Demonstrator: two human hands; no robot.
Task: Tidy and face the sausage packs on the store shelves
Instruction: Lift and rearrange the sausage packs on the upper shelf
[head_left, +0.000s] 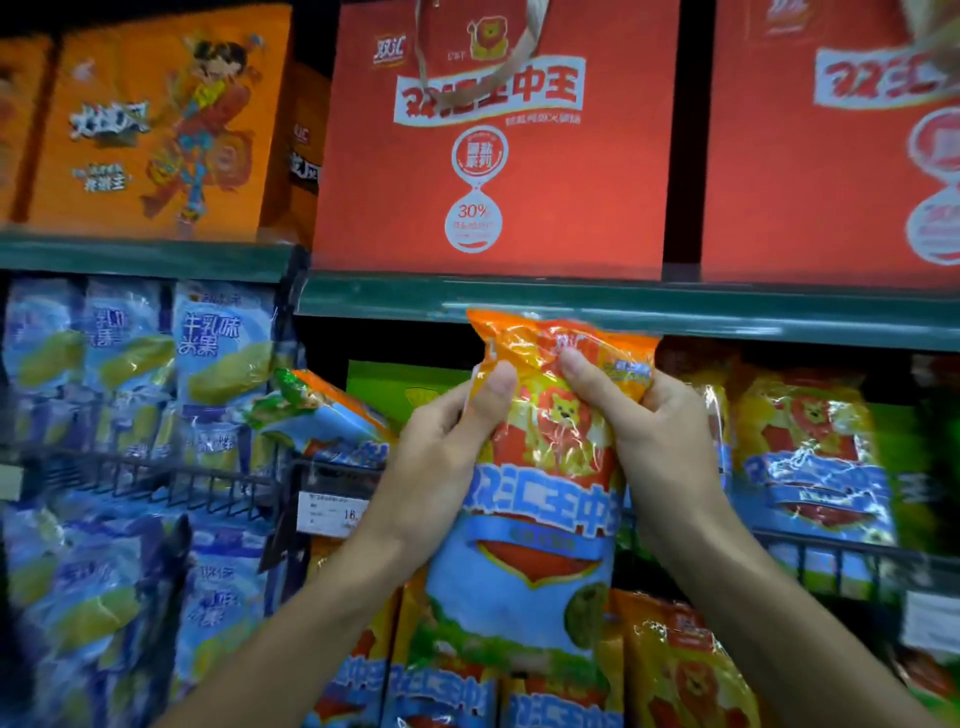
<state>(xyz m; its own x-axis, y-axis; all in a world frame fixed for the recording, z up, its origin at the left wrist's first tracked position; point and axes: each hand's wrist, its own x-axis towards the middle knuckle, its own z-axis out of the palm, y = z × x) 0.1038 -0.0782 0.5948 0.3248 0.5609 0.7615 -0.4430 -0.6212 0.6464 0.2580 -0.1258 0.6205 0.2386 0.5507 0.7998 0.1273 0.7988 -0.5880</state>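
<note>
An orange and blue sausage pack (540, 499) with a lion picture is held upright in front of the middle shelf, front facing me. My left hand (441, 447) grips its upper left edge, thumb on the front. My right hand (649, 431) grips its upper right edge, thumb near the top. A similar pack (322, 415) lies tipped over on the shelf to the left. More lion packs (810, 457) stand on the right, and others (675, 670) fill the row below.
Red gift boxes (493, 140) and an orange box (150, 124) stand on the top shelf above a green shelf edge (779, 312). Blue corn-flavour packs (218, 364) fill wire racks at left. A price tag (332, 514) hangs on the rack front.
</note>
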